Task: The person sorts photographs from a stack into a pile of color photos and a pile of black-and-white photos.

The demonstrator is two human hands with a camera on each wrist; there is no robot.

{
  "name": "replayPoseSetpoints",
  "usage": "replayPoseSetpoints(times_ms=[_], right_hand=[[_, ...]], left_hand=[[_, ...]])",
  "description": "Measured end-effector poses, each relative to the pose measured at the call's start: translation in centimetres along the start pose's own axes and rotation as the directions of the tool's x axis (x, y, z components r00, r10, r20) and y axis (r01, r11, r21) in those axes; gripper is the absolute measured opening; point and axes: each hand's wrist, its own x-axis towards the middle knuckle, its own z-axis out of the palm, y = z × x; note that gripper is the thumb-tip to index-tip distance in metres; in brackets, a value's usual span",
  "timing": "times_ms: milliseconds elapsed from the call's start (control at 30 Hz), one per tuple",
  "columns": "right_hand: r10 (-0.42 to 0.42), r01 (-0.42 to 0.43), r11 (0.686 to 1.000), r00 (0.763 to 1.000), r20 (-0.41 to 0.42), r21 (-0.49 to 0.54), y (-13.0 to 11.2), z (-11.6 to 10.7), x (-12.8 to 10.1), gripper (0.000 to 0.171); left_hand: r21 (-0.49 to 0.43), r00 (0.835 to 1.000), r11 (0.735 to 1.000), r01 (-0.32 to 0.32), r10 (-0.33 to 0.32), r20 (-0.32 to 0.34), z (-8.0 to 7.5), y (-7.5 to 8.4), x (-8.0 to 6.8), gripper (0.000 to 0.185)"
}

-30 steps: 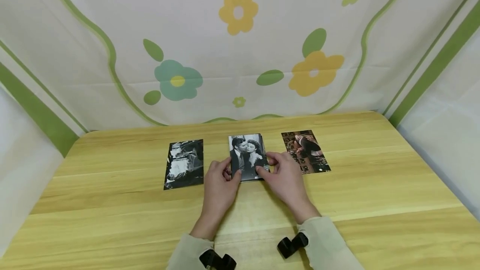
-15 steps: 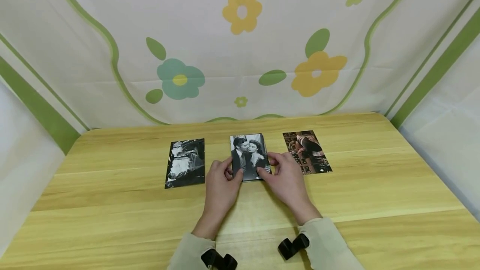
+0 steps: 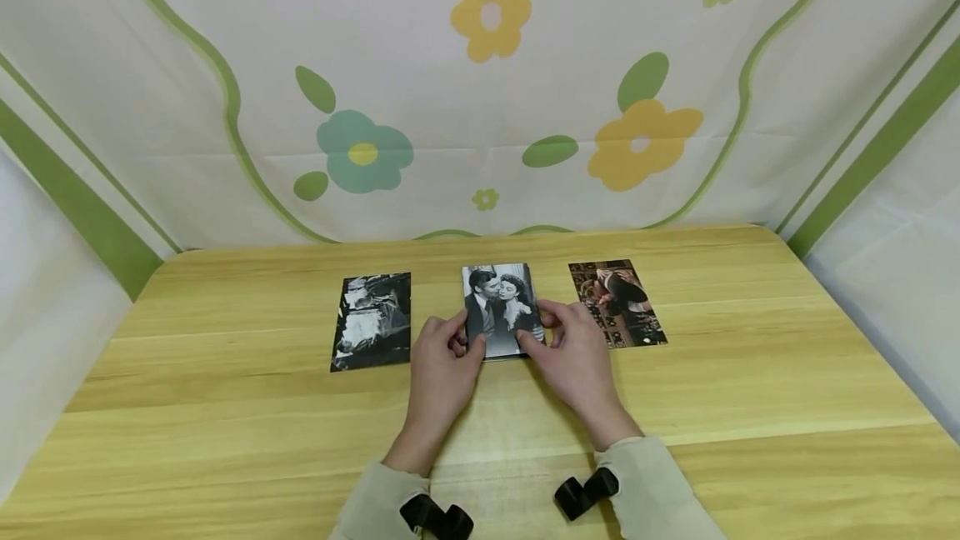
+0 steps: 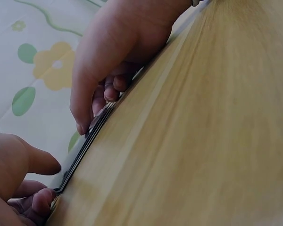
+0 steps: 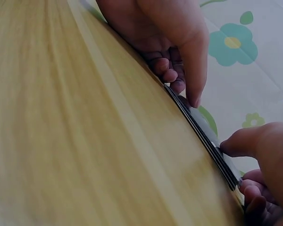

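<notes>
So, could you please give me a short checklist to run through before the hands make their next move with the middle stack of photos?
1. Left hand grips the stack's left edge: ok.
2. Right hand grips the right edge, thumb on top: ok.
3. Middle stack of photos squared up: ok in the wrist views, where the edges look aligned.
4. Number of photos in the stack: cannot tell, only that there are several.
5. Left photo lies flat and apart from the hands: ok.
6. Right photo free of the right hand: cannot tell; the fingers sit very close to its edge.
</notes>
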Motion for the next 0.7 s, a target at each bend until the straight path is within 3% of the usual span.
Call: replayPoseSetpoints(times_ms=[300, 567, 700], right_hand=[[0.002, -0.002, 0.999, 1.000, -0.002, 0.050, 0.0, 0.0, 0.0, 0.058], [0.039, -0.036, 0.989, 0.999, -0.023, 0.143, -0.4, -0.4, -0.3, 0.054], [0.052, -0.040, 0.974, 0.998, -0.048, 0.222, -1.0, -0.9, -0.4, 0.050]], left_hand=[[-0.053, 1.000, 0.998, 0.014, -0.016, -0.025, 0.0, -0.1, -0.1, 0.039], [-0.114, 0.996, 0.990, 0.077, -0.082, -0.042, -0.1, 0.5, -0.3, 0.034], [-0.147, 0.995, 0.987, 0.071, -0.080, -0.057, -0.4, 1.1, -0.3, 0.035]])
